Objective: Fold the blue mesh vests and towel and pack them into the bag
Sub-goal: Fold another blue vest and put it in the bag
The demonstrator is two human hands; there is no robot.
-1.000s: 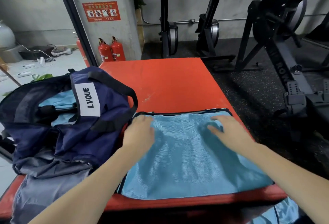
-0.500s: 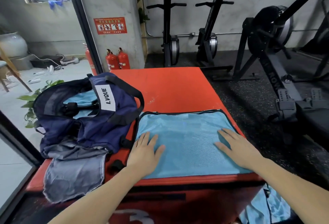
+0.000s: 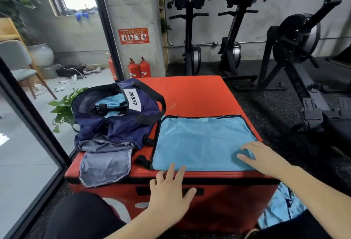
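Lying flat on the red box point(image 3: 190, 94), the vest point(image 3: 201, 140) is spread smooth at the near right corner, its dark-piped edges square to the box edge, with the bag point(image 3: 121, 119) just beside it on the left, mouth gaping and more blue cloth already showing inside. The right hand point(image 3: 264, 157) rests on the vest's near right corner, fingers bent and bunching a small pucker of mesh under them, so it looks to be pinching the cloth. The left hand point(image 3: 169, 189) hangs open, fingers spread, just off the near edge and holding nothing. I would judge the vest very light, limp and a bit slippery: it will sag and slide the moment it is lifted, so it wants taking by two corners at once, along the piped hem where the cloth is firmest, and folding over while the rest stays on the box. A grey cloth point(image 3: 106, 164) droops over the near left edge below the bag, and another blue piece point(image 3: 281, 208) hangs down at the box's right side.
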